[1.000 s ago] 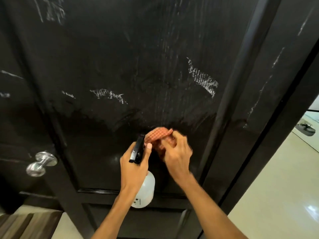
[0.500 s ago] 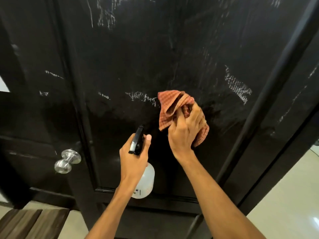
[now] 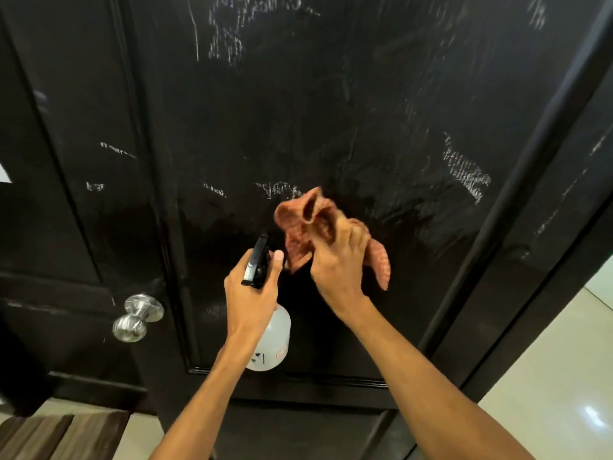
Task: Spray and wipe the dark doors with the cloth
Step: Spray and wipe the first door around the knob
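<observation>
The cloth [image 3: 318,227] is gripped bunched by the right hand [image 3: 338,260] against the door [image 3: 331,111]; the bottle [image 3: 272,336] is clasped by the left hand [image 3: 252,293]. White streaks (above) could be missed, or the loose cloth dropped.

Floor [image 3: 544,386]: pale glossy tile at lower right, with a bright light reflection.
Bench [image 3: 63,436]: brown wooden slats at lower left, standing on the floor.
</observation>
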A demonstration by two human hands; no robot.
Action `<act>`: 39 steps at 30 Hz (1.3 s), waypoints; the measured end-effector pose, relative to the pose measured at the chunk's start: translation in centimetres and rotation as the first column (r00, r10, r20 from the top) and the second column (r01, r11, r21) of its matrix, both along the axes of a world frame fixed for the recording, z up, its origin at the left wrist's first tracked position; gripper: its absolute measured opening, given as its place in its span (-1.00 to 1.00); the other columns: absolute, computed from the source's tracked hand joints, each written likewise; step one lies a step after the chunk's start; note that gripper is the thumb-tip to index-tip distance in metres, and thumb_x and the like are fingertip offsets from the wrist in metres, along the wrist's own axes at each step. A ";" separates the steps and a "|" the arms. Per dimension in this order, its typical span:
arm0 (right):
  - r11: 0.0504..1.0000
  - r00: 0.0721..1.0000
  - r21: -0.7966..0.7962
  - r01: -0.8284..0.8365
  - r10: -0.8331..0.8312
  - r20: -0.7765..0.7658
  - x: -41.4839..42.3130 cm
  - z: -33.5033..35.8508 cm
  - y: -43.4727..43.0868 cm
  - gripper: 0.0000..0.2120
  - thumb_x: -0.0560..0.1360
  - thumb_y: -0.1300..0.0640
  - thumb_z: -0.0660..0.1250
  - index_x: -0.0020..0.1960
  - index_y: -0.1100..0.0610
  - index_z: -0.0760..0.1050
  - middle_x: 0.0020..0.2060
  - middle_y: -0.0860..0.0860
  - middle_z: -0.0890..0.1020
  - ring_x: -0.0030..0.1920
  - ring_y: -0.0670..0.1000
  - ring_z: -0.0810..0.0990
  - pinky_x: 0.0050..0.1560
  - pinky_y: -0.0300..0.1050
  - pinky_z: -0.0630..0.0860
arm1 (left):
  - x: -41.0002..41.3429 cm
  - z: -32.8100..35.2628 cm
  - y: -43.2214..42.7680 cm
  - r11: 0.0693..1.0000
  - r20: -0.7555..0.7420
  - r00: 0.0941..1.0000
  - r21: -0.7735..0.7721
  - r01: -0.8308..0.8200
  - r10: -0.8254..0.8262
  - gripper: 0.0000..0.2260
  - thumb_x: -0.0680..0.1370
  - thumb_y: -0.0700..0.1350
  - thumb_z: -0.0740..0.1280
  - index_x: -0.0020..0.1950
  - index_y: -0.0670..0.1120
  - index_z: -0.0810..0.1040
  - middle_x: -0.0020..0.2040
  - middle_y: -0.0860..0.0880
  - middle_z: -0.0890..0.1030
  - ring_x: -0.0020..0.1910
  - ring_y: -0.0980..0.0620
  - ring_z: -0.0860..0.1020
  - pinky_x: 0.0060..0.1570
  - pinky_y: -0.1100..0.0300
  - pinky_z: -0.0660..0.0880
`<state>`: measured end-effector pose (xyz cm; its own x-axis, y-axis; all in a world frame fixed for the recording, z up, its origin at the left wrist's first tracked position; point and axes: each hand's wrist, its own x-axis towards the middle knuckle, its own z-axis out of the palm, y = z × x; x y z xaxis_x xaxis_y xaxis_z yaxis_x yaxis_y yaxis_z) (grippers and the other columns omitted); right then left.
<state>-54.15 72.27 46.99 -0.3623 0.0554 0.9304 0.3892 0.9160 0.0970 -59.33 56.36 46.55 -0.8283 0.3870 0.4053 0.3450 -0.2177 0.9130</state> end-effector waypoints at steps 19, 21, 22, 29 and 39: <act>0.970 0.975 -0.168 0.174 -0.194 -0.110 18.0 4.6 13.9 -0.73 0.51 0.25 0.26 0.15 0.13 0.62 0.30 0.24 0.46 0.19 0.29 0.42 0.24 0.21 0.38 | 12.7 1.4 7.5 1.000 -0.039 0.999 -0.012 0.027 -0.028 -0.81 0.62 0.01 0.38 -0.03 -0.10 0.58 -0.15 -0.37 0.58 -0.51 -0.15 0.43 -0.51 0.12 0.46; 0.942 0.948 -0.270 0.199 -0.254 -0.190 19.7 4.6 15.7 -0.58 0.48 0.35 0.20 0.30 0.19 0.55 0.30 0.30 0.42 0.19 0.35 0.41 0.30 0.28 0.36 | 15.0 1.2 9.2 0.999 -0.025 0.999 -0.013 0.032 -0.032 -0.80 0.62 0.02 0.38 -0.03 -0.11 0.58 -0.15 -0.38 0.57 -0.51 -0.15 0.43 -0.51 0.12 0.45; 0.956 0.968 -0.209 0.205 -0.230 -0.105 20.6 2.6 16.2 -0.54 0.46 0.35 0.19 0.32 0.19 0.53 0.30 0.30 0.39 0.16 0.35 0.42 0.28 0.28 0.36 | 16.2 1.0 10.0 0.999 -0.017 0.999 -0.018 0.039 -0.039 -0.80 0.62 0.02 0.39 -0.02 -0.12 0.57 -0.15 -0.39 0.57 -0.51 -0.15 0.42 -0.52 0.13 0.45; 0.998 0.972 0.037 0.050 -0.057 0.226 25.0 1.2 19.9 -0.63 0.47 0.27 0.30 0.25 0.13 0.57 0.34 0.19 0.36 0.16 0.27 0.41 0.20 0.21 0.44 | 20.8 2.4 14.7 0.996 -0.016 0.996 -0.017 0.082 -0.083 -0.78 0.62 0.02 0.39 -0.05 -0.13 0.58 -0.15 -0.37 0.59 -0.52 -0.10 0.43 -0.52 0.11 0.43; 0.990 0.935 0.139 -0.022 -0.029 0.353 27.6 -1.2 21.5 -0.52 0.40 0.26 0.36 0.31 0.10 0.54 0.33 0.19 0.33 0.18 0.26 0.39 0.23 0.19 0.36 | 23.3 3.7 17.8 0.995 -0.043 0.994 -0.019 0.096 -0.096 -0.76 0.61 0.06 0.38 -0.02 -0.13 0.60 -0.17 -0.34 0.61 -0.55 0.01 0.46 -0.51 0.18 0.45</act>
<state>-26.57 93.79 45.84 -0.6688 -0.0624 0.7408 0.3100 0.8823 0.3541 -35.98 74.18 50.21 -0.7687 0.4708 0.4330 0.3628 -0.2367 0.9013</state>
